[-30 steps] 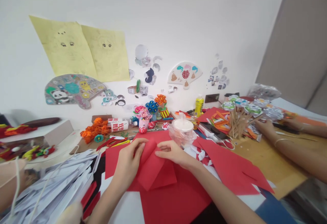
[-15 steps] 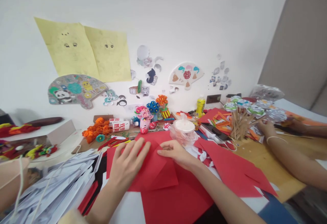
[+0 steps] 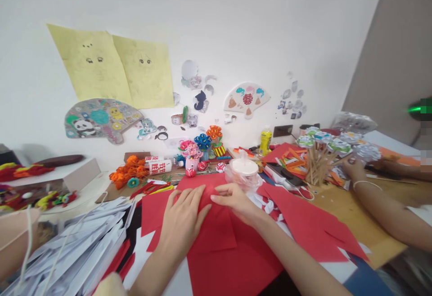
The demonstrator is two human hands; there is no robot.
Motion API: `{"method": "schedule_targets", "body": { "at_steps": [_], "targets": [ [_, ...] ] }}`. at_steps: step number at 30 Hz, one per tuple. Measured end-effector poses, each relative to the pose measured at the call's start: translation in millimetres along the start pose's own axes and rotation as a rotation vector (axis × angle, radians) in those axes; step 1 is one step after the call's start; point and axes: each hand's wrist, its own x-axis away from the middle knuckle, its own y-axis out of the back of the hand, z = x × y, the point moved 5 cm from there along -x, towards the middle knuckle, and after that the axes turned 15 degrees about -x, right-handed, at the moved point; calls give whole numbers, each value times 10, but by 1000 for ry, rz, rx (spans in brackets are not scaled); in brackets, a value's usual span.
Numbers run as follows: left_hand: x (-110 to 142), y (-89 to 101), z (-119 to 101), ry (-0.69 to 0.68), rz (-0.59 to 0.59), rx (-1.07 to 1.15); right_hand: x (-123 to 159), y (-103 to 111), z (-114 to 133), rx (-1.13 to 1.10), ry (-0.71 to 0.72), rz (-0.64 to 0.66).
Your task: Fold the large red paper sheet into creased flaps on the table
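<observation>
My left hand (image 3: 182, 217) lies with its fingers stretched out on a folded sheet of red paper (image 3: 218, 235), its thumb reaching toward the right. Just beside it, my right hand (image 3: 232, 201) has its thumb and fingertips drawn together at the upper part of the same sheet; the exact contact is hard to make out. Beneath the folded sheet lies a larger red sheet (image 3: 243, 264). More red sheets (image 3: 310, 224) lie to the right of my right hand.
Bundled white paper strips (image 3: 81, 242) lie at the left. A white lidded tub (image 3: 245, 168) in plastic stands behind my hands, near small craft flowers (image 3: 202, 142). Paper flowers on sticks (image 3: 317, 165) stand at the right, beside another person's hand (image 3: 354, 170).
My left hand has shifted right and its thumb now shows beside the fingers. My right hand stays nearly in place. A dark object with a green light has appeared at the right edge.
</observation>
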Motion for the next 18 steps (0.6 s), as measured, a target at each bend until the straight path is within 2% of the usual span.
{"method": "schedule_targets", "body": {
  "at_steps": [5, 9, 12, 15, 18],
  "targets": [
    [-2, -44, 19, 25, 68, 74, -34, 67, -31, 69, 38, -71],
    [-2, -81, 60, 63, 90, 137, -63, 104, 42, 184, 256, -145],
    [8, -106, 63, 67, 119, 195, -40, 61, 117, 353, 390, -131],
    [21, -127, 74, 105, 123, 270, -20, 15, 134, 435, 378, -83],
    [26, -140, 123, 210, 106, 339, -9, 44, 134, 369, 336, -135]
  ]
}}
